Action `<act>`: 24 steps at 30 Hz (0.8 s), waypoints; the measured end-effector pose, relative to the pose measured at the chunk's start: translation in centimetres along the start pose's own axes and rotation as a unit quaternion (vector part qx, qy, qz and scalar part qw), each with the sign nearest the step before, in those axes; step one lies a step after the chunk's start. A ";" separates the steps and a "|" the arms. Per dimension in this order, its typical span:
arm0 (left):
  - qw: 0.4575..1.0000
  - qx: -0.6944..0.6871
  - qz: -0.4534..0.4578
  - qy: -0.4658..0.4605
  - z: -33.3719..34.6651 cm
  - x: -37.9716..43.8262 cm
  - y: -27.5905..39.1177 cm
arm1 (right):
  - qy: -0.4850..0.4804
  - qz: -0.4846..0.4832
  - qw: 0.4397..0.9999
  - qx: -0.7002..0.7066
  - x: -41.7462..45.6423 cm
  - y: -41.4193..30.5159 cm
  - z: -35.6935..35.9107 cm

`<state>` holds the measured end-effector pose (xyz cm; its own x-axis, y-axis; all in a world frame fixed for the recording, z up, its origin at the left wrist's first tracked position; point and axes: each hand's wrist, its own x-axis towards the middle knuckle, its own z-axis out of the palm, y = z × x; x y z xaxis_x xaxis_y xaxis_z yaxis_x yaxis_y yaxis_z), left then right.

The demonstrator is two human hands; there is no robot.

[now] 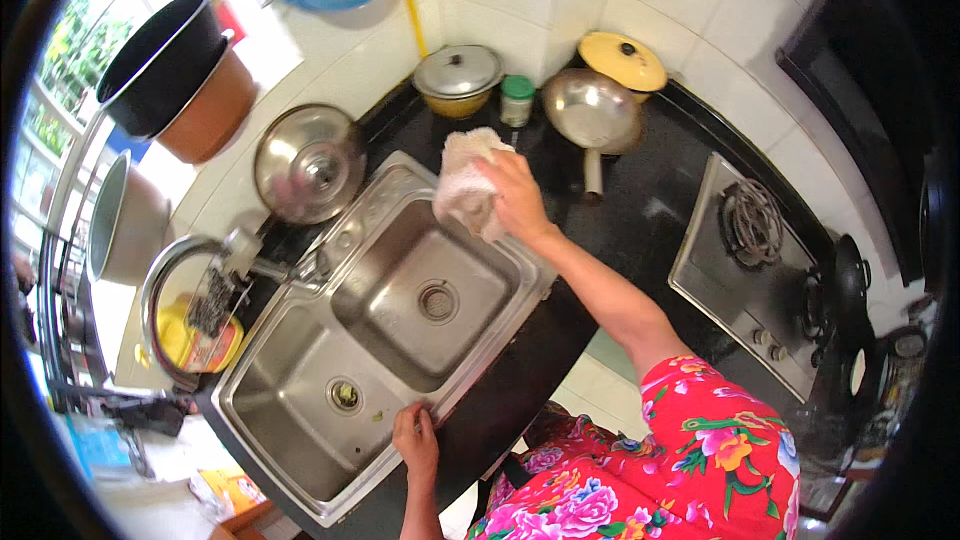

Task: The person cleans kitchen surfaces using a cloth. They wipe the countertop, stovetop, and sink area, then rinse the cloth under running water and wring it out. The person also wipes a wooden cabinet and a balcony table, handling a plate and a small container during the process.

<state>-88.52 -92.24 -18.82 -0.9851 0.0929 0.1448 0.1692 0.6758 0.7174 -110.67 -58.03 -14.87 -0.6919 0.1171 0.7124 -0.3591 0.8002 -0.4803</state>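
Observation:
My right hand (pixel 517 195) grips a bunched whitish cloth (pixel 466 178) over the far right corner of a stainless steel double sink (pixel 517 322). My left hand (pixel 416 435) rests at the sink's near rim, by the divider between the basins; its fingers are curled, and whether they hold anything is hidden. Green scraps lie in the drain (pixel 345 395) of the left basin, with a few bits beside it. The drain (pixel 438 301) of the right basin has a strainer. A curved faucet (pixel 180 247) stands at the back left of the sink.
Behind the sink a metal lid (pixel 310 163) leans on the wall. A lidded pot (pixel 457 81), a green-capped jar (pixel 517 101), a steel pan (pixel 592 109) and a yellow-lidded pot (pixel 622 64) stand along the black counter (pixel 645 217). A gas stove (pixel 742 277) is at right.

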 end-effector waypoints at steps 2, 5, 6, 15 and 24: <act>1.000 0.009 0.020 -0.002 0.6 0.1 0.4 | -0.082 -0.007 0.990 -0.116 -1.7 1.2 -0.8; 0.998 -0.007 0.052 -0.026 1.8 0.7 1.8 | -0.208 0.085 0.958 -0.179 -7.2 6.8 -0.8; 0.998 0.000 0.056 -0.026 1.8 0.8 2.4 | -0.256 0.098 0.948 -0.160 -7.4 6.3 -1.9; 0.992 -0.004 0.081 -0.101 2.8 1.5 5.2 | -0.323 0.257 0.883 -0.223 -17.7 5.5 -23.2; 0.971 -0.055 0.144 -0.182 9.9 2.8 10.5 | -0.428 0.182 0.865 -0.191 -18.6 5.9 -21.2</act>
<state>-89.79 -77.61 -17.64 -0.8385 0.5330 0.1133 0.4220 0.5035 0.7539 -86.67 -43.01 -20.11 -0.9842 0.0549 -0.1681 0.1000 0.9567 -0.2734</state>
